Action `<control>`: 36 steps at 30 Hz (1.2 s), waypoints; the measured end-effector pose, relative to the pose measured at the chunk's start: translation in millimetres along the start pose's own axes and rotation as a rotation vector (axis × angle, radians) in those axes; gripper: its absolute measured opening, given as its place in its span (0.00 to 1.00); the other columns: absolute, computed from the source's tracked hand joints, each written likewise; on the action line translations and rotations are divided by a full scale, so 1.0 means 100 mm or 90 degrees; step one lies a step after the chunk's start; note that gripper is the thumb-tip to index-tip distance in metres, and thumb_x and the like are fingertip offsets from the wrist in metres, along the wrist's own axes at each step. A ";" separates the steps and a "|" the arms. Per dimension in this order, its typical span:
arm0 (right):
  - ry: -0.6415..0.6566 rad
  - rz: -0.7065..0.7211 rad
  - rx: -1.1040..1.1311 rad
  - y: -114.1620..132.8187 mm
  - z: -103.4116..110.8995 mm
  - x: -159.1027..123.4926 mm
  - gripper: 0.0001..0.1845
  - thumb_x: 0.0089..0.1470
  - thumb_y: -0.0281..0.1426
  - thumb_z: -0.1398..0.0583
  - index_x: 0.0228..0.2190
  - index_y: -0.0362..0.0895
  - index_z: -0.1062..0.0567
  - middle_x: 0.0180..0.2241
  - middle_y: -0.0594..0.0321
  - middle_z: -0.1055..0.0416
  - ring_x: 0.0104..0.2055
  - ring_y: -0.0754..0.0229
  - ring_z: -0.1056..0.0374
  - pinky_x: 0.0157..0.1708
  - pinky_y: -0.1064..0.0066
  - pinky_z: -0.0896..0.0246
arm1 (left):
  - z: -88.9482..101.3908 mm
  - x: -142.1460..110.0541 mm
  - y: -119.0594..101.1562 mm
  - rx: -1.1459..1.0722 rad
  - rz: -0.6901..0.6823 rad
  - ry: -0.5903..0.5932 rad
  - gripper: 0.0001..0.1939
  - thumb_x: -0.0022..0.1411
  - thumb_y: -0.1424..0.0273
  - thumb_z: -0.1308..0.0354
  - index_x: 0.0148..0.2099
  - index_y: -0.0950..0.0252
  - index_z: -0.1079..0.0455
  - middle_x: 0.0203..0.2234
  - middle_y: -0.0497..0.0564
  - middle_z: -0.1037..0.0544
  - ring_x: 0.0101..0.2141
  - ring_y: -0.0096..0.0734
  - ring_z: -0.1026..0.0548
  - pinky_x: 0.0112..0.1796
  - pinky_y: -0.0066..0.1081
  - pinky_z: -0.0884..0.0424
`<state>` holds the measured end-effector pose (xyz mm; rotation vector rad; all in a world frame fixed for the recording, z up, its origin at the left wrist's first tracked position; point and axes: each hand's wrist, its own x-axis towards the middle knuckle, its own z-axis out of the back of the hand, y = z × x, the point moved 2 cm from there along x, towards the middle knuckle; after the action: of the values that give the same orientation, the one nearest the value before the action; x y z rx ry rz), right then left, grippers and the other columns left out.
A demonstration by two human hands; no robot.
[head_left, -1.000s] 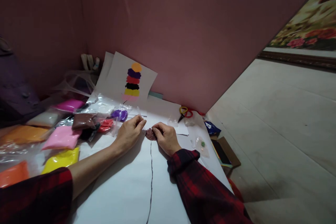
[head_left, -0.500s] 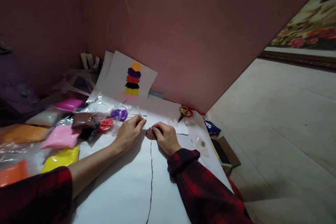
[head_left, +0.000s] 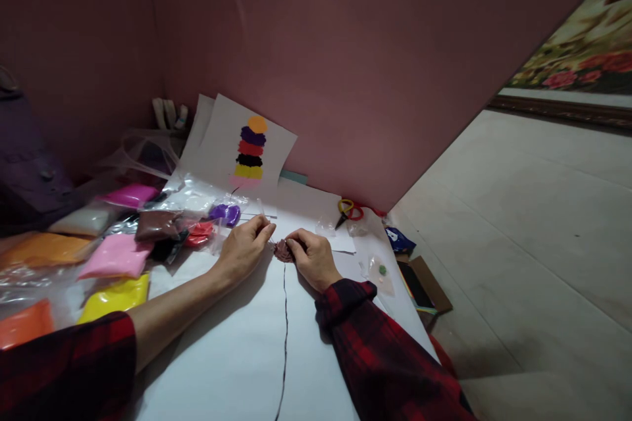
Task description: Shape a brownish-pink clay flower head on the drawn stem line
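Observation:
A small lump of brownish-mauve clay [head_left: 283, 251] lies on the white paper sheet [head_left: 247, 355] at the top end of a black drawn line [head_left: 284, 335]. My right hand [head_left: 313, 259] has its fingers curled down onto the lump's right side. My left hand [head_left: 245, 247] rests just left of it, fingers pinched together at the lump's edge, with a bit of clear plastic near the fingertips. Both sleeves are red and black plaid.
Bags of coloured clay lie at left: yellow [head_left: 116, 297], pink [head_left: 116, 256], orange [head_left: 24, 323], brown [head_left: 157, 225], purple [head_left: 226, 214]. A sheet with stacked colour blobs [head_left: 249, 148] leans on the pink board [head_left: 370, 66]. Scissors [head_left: 347, 210] and a small box [head_left: 423, 284] sit right.

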<state>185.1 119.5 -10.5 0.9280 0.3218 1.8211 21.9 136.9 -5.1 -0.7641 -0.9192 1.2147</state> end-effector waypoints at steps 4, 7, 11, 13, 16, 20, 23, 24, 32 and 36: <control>0.001 0.004 -0.001 0.00 0.00 0.00 0.09 0.56 0.27 0.44 0.29 0.44 0.23 0.28 0.62 0.24 0.31 0.60 0.29 0.35 0.72 0.39 | 0.00 0.00 0.01 -0.006 -0.002 -0.002 0.13 0.61 0.59 0.52 0.29 0.61 0.36 0.25 0.46 0.29 0.32 0.35 0.30 0.36 0.32 0.38; 0.000 0.007 -0.003 -0.01 -0.01 0.00 0.09 0.56 0.26 0.43 0.29 0.44 0.23 0.29 0.62 0.23 0.32 0.60 0.29 0.35 0.71 0.38 | 0.00 0.00 0.00 -0.003 -0.001 -0.003 0.13 0.61 0.59 0.52 0.29 0.61 0.36 0.25 0.46 0.29 0.32 0.35 0.30 0.36 0.33 0.38; 0.000 0.008 -0.006 -0.01 -0.01 -0.01 0.09 0.56 0.26 0.43 0.29 0.44 0.23 0.29 0.62 0.23 0.32 0.60 0.29 0.35 0.71 0.38 | 0.00 -0.01 -0.01 0.004 -0.004 -0.002 0.13 0.60 0.59 0.52 0.28 0.61 0.36 0.24 0.46 0.30 0.31 0.34 0.31 0.35 0.32 0.38; 0.000 0.009 -0.007 -0.01 -0.01 -0.01 0.09 0.56 0.26 0.43 0.29 0.44 0.23 0.29 0.62 0.23 0.32 0.60 0.29 0.35 0.71 0.38 | 0.00 -0.01 0.00 0.003 -0.006 -0.002 0.13 0.60 0.59 0.52 0.28 0.61 0.36 0.24 0.45 0.30 0.31 0.34 0.31 0.35 0.32 0.38; 0.002 0.011 -0.009 -0.01 -0.01 0.00 0.09 0.56 0.26 0.44 0.29 0.44 0.24 0.29 0.62 0.23 0.32 0.60 0.29 0.35 0.72 0.38 | 0.00 0.00 0.00 0.000 -0.010 0.000 0.13 0.60 0.59 0.52 0.28 0.61 0.37 0.24 0.45 0.30 0.30 0.33 0.31 0.34 0.32 0.38; 0.005 0.012 -0.006 0.00 -0.01 0.00 0.09 0.56 0.26 0.43 0.28 0.44 0.24 0.28 0.62 0.24 0.32 0.60 0.29 0.35 0.72 0.38 | -0.01 -0.01 0.00 0.009 -0.010 -0.001 0.13 0.60 0.60 0.52 0.28 0.61 0.37 0.23 0.45 0.31 0.30 0.33 0.32 0.34 0.31 0.39; 0.007 0.013 -0.006 0.00 -0.01 0.00 0.09 0.56 0.26 0.43 0.28 0.44 0.24 0.29 0.62 0.23 0.32 0.60 0.29 0.35 0.71 0.38 | -0.01 0.00 0.00 0.021 -0.007 0.003 0.13 0.60 0.60 0.52 0.27 0.61 0.38 0.23 0.45 0.31 0.29 0.33 0.32 0.33 0.31 0.39; 0.007 0.015 -0.008 0.01 -0.01 0.00 0.09 0.56 0.26 0.43 0.28 0.44 0.24 0.29 0.62 0.23 0.32 0.60 0.29 0.35 0.71 0.38 | -0.01 0.00 -0.01 0.025 -0.006 0.007 0.13 0.60 0.60 0.52 0.27 0.60 0.38 0.22 0.45 0.32 0.29 0.33 0.32 0.33 0.31 0.39; 0.013 0.035 -0.040 0.02 -0.01 -0.01 0.09 0.56 0.26 0.44 0.29 0.44 0.24 0.29 0.62 0.24 0.33 0.60 0.29 0.36 0.72 0.39 | -0.01 0.00 -0.01 0.046 -0.011 0.018 0.13 0.60 0.60 0.53 0.28 0.60 0.38 0.23 0.46 0.30 0.31 0.35 0.30 0.35 0.33 0.37; 0.015 0.035 -0.043 0.03 -0.01 -0.01 0.09 0.56 0.26 0.44 0.28 0.44 0.24 0.29 0.62 0.24 0.33 0.60 0.29 0.36 0.72 0.39 | 0.00 0.00 -0.01 0.047 -0.002 0.010 0.12 0.60 0.60 0.53 0.29 0.60 0.36 0.26 0.48 0.27 0.33 0.37 0.28 0.37 0.33 0.36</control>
<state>182.6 117.5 -9.8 0.8768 0.2491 1.8824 22.8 136.9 -4.4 -0.7129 -0.8573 1.2318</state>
